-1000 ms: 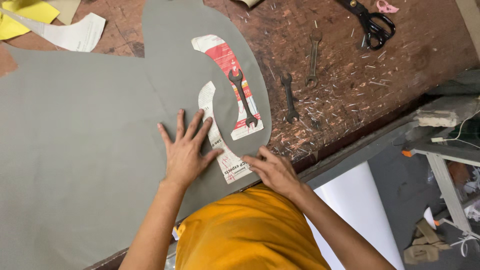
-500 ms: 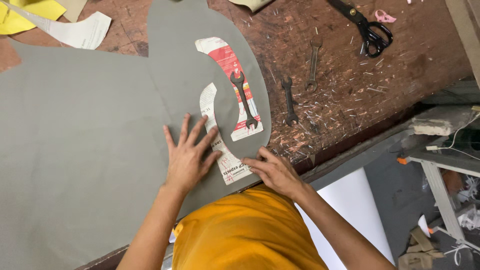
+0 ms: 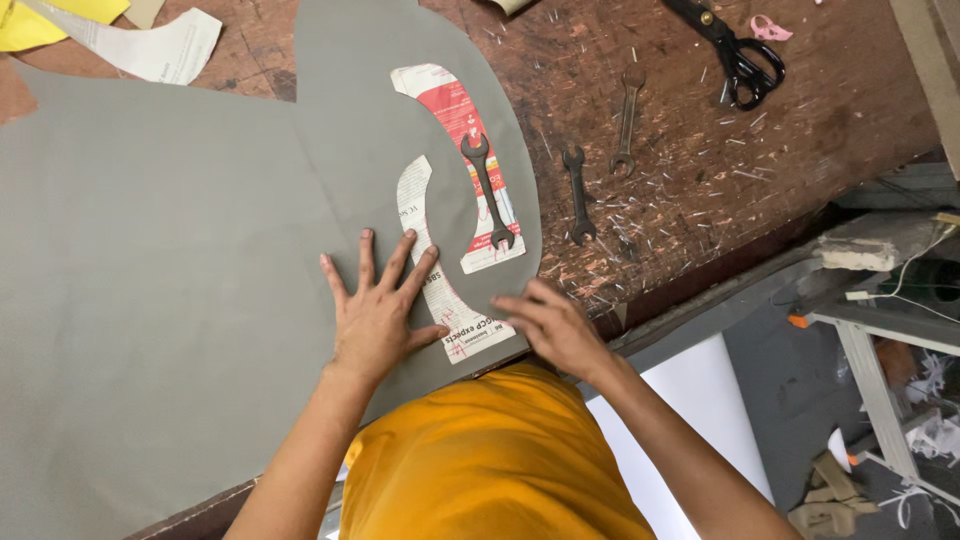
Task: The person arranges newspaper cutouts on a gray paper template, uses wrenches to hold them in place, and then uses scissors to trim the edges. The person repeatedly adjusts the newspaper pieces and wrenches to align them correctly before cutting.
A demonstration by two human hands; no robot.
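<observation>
Pressing L hand (image 3: 375, 315), fingers spread open, flat on grey sheet (image 3: 150, 300) w/ curved paper template (image 3: 440, 290); R hand (image 3: 555, 325) fingers half-curled, touching template edge, center frame.

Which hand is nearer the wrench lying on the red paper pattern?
Left. The left hand lies flat just left of the wrench; the right hand is lower, below it.
</observation>
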